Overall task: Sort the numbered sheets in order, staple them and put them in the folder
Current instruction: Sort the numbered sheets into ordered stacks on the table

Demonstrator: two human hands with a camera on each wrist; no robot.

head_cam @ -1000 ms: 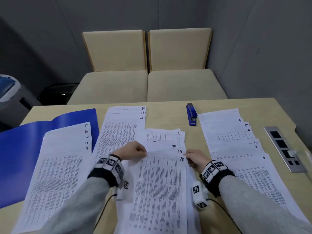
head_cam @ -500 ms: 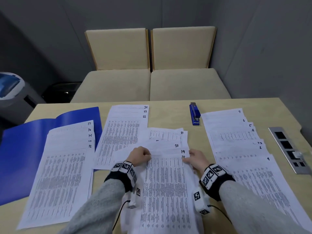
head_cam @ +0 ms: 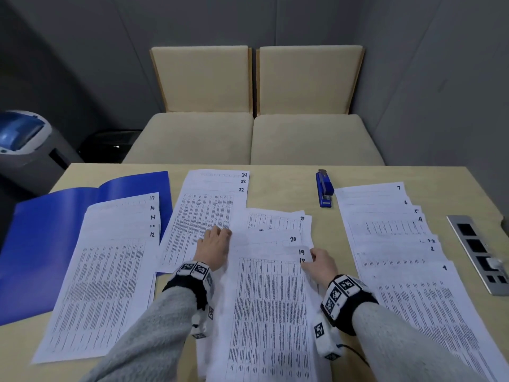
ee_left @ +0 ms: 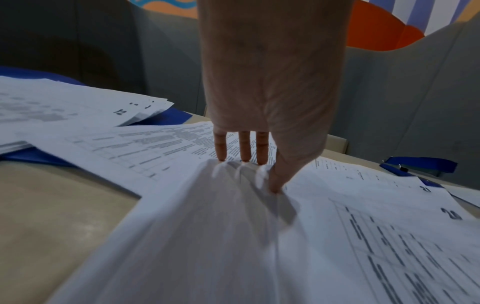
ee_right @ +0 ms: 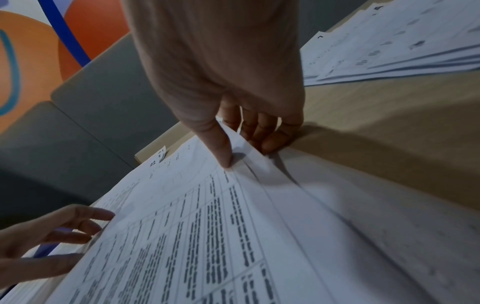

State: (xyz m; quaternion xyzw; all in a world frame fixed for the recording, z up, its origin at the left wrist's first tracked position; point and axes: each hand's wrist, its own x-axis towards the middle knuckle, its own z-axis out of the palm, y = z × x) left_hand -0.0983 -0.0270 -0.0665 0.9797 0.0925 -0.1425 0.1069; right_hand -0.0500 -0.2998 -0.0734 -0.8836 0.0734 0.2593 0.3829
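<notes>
Two hands on fanned sheets (head_cam: 270, 299), right hand (ee_right: 233, 86) pinching their corner in wrist view, left hand (ee_left: 267, 82) fingers straight, pressing

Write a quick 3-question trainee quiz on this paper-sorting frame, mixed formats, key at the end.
1. True or false: the blue stapler lies on top of the open blue folder.
2. Multiple choice: the right hand pinches the corner of the sheet numbered A) 7 B) 18 C) 24.
3. Fill in: the top sheet of the pile lying on the folder is numbered ___.

Key: 1 false, it lies on the bare table, between the paper piles; 2 B; 3 12.
</notes>
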